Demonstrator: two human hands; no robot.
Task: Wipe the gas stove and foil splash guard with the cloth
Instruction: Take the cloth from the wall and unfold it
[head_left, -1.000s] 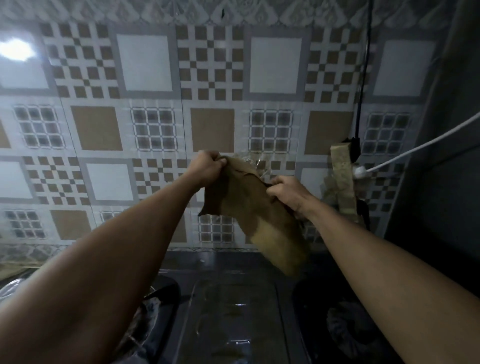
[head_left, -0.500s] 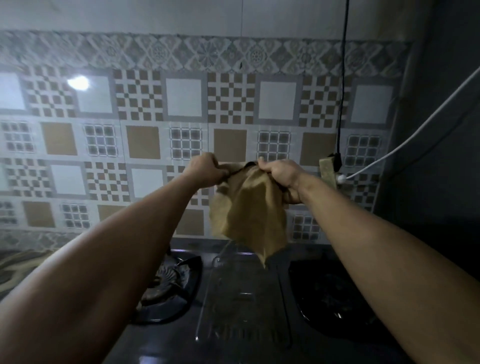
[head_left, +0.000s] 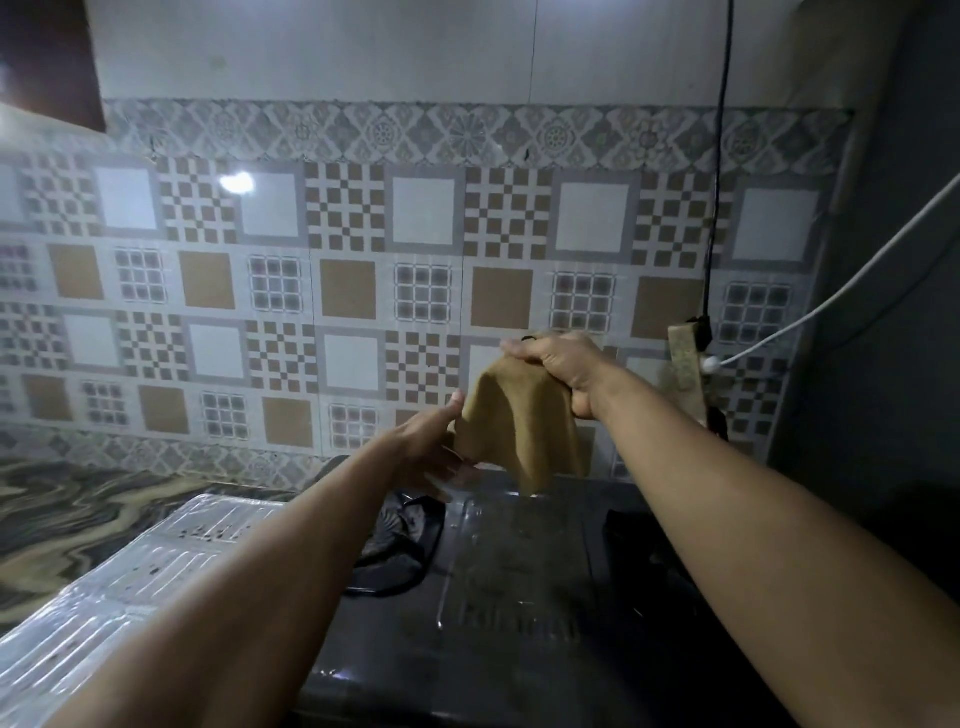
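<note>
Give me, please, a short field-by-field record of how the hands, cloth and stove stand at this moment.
right hand: raised, gripping the cloth by its top edge
cloth: tan, hanging above the stove, not touching it
left hand: open, at the cloth's lower left edge
gas stove: dark glass top, wiping not under way
foil splash guard: left of the stove, speckled with spots

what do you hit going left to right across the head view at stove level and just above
foil splash guard → left burner → left hand → cloth → right hand → white cable
</note>
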